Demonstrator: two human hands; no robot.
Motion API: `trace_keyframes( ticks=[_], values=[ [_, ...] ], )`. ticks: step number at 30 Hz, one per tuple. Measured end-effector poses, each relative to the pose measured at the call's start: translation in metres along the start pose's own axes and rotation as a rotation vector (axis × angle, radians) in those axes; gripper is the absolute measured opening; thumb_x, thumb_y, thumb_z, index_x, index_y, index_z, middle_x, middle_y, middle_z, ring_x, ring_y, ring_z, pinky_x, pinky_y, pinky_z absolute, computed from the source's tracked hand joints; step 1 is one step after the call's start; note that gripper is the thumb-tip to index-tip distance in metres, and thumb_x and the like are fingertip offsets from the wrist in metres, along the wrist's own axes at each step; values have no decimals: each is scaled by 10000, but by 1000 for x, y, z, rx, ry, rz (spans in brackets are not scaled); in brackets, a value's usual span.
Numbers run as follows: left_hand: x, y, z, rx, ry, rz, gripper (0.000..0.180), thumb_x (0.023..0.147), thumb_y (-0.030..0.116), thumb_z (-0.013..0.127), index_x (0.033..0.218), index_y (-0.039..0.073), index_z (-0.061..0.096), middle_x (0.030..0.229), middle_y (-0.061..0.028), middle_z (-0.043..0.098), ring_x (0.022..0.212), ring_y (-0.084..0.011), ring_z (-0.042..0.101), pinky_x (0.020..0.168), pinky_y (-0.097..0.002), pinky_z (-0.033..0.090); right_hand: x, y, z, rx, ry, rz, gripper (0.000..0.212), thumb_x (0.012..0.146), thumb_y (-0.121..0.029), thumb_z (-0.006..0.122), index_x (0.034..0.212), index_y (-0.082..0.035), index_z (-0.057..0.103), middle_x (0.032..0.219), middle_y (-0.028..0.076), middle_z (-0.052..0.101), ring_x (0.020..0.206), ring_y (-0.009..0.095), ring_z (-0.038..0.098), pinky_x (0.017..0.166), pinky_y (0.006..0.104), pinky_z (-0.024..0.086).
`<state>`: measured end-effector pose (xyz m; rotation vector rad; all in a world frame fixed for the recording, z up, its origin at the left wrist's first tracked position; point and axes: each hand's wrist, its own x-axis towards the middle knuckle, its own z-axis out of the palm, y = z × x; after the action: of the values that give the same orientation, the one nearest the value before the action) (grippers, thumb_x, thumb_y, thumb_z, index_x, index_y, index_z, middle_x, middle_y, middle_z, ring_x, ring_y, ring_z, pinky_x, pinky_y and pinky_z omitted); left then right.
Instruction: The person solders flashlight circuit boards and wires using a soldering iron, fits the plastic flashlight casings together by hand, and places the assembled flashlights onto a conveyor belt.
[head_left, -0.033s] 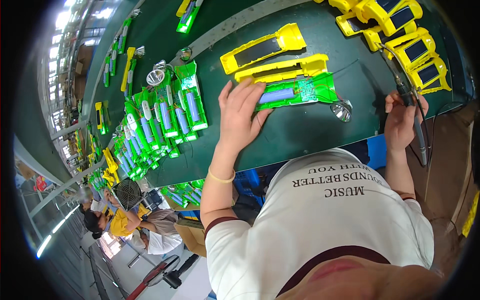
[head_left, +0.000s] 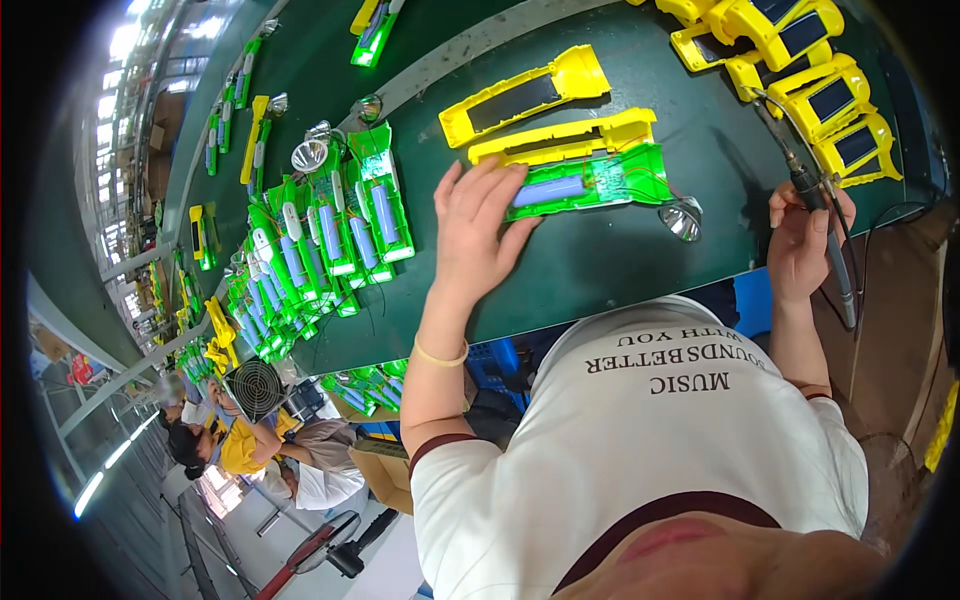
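My left hand (head_left: 476, 224) grips the left end of a green flashlight half (head_left: 630, 176), thumb on its near edge and fingers over the far side. This half carries a blue-violet battery cell (head_left: 548, 191), a circuit board and thin wires leading to a silvery reflector (head_left: 681, 218) at its right. Just beyond it lies a yellow housing half (head_left: 570, 142), close to my fingertips. A second yellow half (head_left: 530, 93), with a dark panel, rests farther back. At the right, my right hand (head_left: 800, 240) is closed around a soldering iron (head_left: 806, 184), its tip pointing up and left.
Several green flashlight halves (head_left: 330, 235) with cells and reflectors are heaped left on the green table (head_left: 600, 265). Yellow housings (head_left: 838, 105) pile up at the back right. Dark cables hang by my right hand. Co-workers (head_left: 245, 450) sit at the far left beside a fan (head_left: 255, 388).
My left hand and the green flashlight half have shifted very slightly left. The right hand with the soldering iron stays nearly where it was.
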<state>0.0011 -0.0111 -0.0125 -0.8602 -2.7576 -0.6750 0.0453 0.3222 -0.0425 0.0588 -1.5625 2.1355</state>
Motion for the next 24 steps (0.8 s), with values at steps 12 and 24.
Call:
trace_keyframes(
  ticks=[12,24],
  values=[
    [30,47,28,-603,225,-417,214,710,64,686,909,36,613,761,-58,611,639,-207,539,600,-293,443,7,-4,58,130,-84,294,223,831,-124,590,949,-48,417,729,50,473,505,83,446,462,205,384],
    [38,37,16,-169,90,-84,129,644,45,688,758,69,634,791,-73,521,703,-219,534,583,-313,443,7,8,50,-13,-294,280,205,806,-55,599,858,-60,400,715,15,486,611,45,435,527,202,364]
  ],
)
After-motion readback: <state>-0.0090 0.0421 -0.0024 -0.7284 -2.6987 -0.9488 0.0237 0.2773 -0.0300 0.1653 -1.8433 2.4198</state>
